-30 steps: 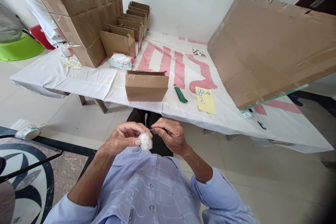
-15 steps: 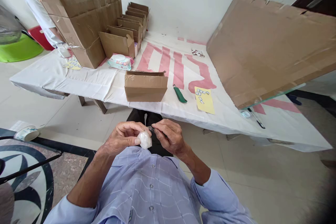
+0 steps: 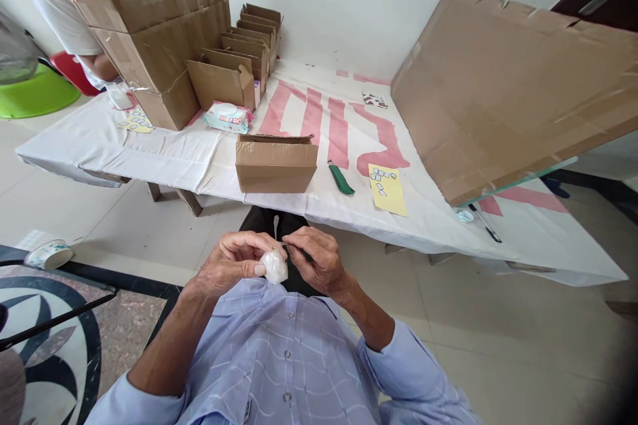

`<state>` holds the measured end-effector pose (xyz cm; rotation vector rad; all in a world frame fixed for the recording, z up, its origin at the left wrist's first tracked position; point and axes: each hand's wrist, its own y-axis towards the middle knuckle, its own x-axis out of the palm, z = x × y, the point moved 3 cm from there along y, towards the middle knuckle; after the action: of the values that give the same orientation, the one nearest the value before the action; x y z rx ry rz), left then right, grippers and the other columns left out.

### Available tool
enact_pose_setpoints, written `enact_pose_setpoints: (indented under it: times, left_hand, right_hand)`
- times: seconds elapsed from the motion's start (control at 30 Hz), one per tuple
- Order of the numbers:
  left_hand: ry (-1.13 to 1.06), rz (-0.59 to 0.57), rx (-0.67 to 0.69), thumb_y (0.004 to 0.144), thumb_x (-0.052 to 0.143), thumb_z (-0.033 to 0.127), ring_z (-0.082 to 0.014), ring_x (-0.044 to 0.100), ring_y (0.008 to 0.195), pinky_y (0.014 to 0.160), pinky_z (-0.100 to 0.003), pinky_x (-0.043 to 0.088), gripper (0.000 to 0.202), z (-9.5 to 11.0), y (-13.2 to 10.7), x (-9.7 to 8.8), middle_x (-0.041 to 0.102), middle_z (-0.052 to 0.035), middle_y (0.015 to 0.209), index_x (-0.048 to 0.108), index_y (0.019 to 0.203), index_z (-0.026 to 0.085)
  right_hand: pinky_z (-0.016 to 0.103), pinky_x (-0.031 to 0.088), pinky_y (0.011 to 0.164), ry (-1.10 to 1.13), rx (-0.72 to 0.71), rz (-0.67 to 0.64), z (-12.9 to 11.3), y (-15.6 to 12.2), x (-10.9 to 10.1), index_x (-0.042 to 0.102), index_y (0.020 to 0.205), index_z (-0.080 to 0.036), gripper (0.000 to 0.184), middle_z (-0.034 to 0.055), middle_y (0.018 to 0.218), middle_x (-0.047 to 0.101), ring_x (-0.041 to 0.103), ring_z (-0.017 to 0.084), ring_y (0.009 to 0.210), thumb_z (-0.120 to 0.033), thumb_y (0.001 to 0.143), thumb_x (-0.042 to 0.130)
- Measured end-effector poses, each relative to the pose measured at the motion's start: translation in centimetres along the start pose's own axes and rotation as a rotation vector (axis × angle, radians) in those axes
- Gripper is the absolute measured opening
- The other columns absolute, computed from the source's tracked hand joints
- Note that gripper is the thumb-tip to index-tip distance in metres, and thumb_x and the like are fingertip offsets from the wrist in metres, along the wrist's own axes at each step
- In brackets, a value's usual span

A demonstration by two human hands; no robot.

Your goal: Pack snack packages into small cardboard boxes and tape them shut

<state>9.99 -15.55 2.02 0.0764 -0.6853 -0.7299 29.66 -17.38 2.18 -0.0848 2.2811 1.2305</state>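
Close to my chest, my left hand (image 3: 234,264) is closed around a small white translucent wad (image 3: 274,267), thumb pressed on its front. My right hand (image 3: 316,260) is closed in a pinch right beside the wad, on a thin strip that comes off its top; what the strip is I cannot make out. Both hands hover over my lap, in front of the low table (image 3: 164,153) with its white cloth printed in red.
On the table sit a small brown carton (image 3: 276,165), a green-handled knife (image 3: 341,179), a yellow sticker sheet (image 3: 387,189), a wet-wipes pack (image 3: 228,117), folded cartons (image 3: 234,66) and stacked big boxes (image 3: 149,20). A large cardboard sheet (image 3: 518,80) leans at the right. Another person (image 3: 70,20) stands far left.
My right hand has drawn in closer to the wad, so the thin strip between the hands has shortened. The left hand has kept its hold.
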Motion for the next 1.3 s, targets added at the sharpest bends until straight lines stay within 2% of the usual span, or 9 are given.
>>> enact_pose_setpoints:
  times: [0.27,0.6,0.77,0.93,1.07,1.3]
  left_hand:
    - [0.039,0.075,-0.015,0.088,0.094,0.021,-0.0213,0.079,0.094,0.08,-0.03,0.065,0.023,-0.1,-0.1,-0.3,0.085,-0.0127,0.112,0.09,0.11,0.025]
    - [0.098,0.152,-0.02,0.088,0.094,0.023,-0.02,0.077,0.097,0.083,-0.03,0.065,0.02,-0.2,-0.1,-0.5,0.083,-0.0117,0.113,0.091,0.108,0.025]
    - [0.154,0.26,0.012,0.085,0.097,0.026,-0.0175,0.075,0.096,0.082,-0.026,0.064,0.021,-0.3,-0.1,-0.8,0.079,-0.0101,0.119,0.091,0.104,0.025]
    - [0.199,0.339,0.037,0.086,0.096,0.027,-0.0186,0.079,0.097,0.085,-0.027,0.066,0.022,-0.3,0.0,-0.5,0.082,-0.0122,0.126,0.089,0.107,0.023]
    - [0.248,0.37,0.049,0.09,0.093,0.027,-0.0181,0.081,0.096,0.086,-0.026,0.066,0.022,-0.1,0.3,-0.1,0.085,-0.0119,0.121,0.088,0.11,0.022]
    - [0.376,0.426,0.084,0.092,0.092,0.03,-0.0212,0.082,0.096,0.084,-0.029,0.068,0.024,0.1,0.9,0.5,0.086,-0.012,0.111,0.085,0.112,0.018]
  right_hand:
    - [0.032,0.057,0.071,0.056,0.081,0.003,0.2,-0.1,0.0,0.069,0.111,-0.023,0.019,0.0045,0.09,0.075,0.071,0.019,0.079,-0.008,0.106,0.058]
    - [0.03,0.051,0.069,0.106,0.203,-0.017,0.6,-1.1,0.7,0.061,0.105,-0.025,0.014,0.001,0.086,0.066,0.064,0.017,0.075,-0.014,0.109,0.053]
    - [0.029,0.05,0.068,0.126,0.258,-0.023,0.4,-1.5,1.0,0.059,0.102,-0.025,0.015,0.0001,0.085,0.065,0.062,0.015,0.073,-0.017,0.11,0.051]
    - [0.028,0.051,0.069,0.169,0.341,-0.029,0.0,-1.8,1.5,0.061,0.1,-0.025,0.01,-0.0006,0.084,0.065,0.061,0.015,0.071,-0.023,0.109,0.057]
    - [0.029,0.053,0.072,0.223,0.466,-0.013,-0.3,-1.8,1.8,0.063,0.095,-0.024,0.014,0.0001,0.082,0.068,0.063,0.016,0.072,-0.031,0.108,0.061]
    - [0.028,0.057,0.067,0.524,0.825,0.032,-0.3,-1.6,2.2,0.07,0.092,-0.023,0.038,-0.0002,0.074,0.071,0.069,0.016,0.065,-0.059,0.103,0.071]
